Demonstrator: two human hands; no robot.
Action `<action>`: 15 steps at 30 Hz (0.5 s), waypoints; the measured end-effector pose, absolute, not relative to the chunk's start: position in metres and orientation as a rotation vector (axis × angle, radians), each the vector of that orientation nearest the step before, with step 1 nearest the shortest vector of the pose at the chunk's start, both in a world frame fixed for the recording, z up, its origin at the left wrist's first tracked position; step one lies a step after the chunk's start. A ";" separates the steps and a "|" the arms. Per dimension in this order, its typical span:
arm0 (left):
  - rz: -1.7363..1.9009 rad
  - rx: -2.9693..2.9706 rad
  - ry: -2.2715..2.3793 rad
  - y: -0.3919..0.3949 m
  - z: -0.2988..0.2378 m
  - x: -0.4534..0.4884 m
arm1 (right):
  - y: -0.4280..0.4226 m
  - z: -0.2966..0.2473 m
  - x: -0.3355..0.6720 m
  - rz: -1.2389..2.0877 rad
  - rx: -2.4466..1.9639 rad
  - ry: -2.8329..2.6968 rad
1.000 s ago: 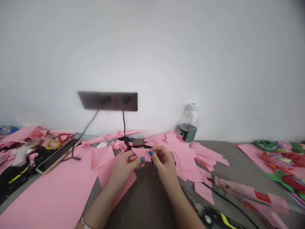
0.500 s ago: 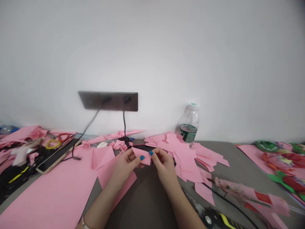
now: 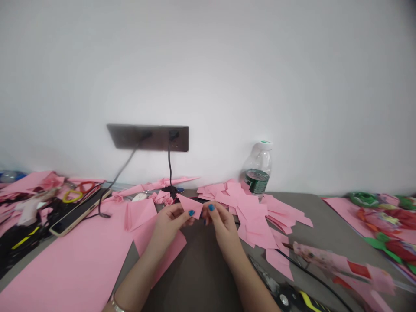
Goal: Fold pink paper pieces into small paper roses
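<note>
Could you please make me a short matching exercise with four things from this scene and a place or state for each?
Things:
1. Left hand
2. Bottle
3. Phone
4. Socket panel

Places and states:
A. Mounted on the wall
B. Pinching pink paper
C. Black with a pale edge, lying down
D. Standing upright, with a white cap

Pairs: 1-B, 2-D, 3-C, 4-A

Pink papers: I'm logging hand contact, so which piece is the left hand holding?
The small pointed piece pinched in the left hand; the heaped pieces and large sheet lie unheld.
</note>
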State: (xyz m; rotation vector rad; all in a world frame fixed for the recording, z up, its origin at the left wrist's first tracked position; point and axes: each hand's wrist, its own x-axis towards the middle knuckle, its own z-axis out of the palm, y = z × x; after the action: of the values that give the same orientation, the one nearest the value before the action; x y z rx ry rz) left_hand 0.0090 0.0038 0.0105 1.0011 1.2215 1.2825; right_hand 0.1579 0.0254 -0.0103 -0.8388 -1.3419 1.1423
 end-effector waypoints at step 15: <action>1.275 1.072 1.191 -0.001 0.016 0.013 | 0.023 -0.009 0.157 1.122 -0.890 -1.423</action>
State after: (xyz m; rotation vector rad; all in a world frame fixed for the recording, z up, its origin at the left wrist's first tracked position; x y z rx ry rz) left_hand 0.0130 -0.0008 0.0158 1.0716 1.1910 1.2749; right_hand 0.1567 0.0235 -0.0092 -0.8902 -1.4226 1.1217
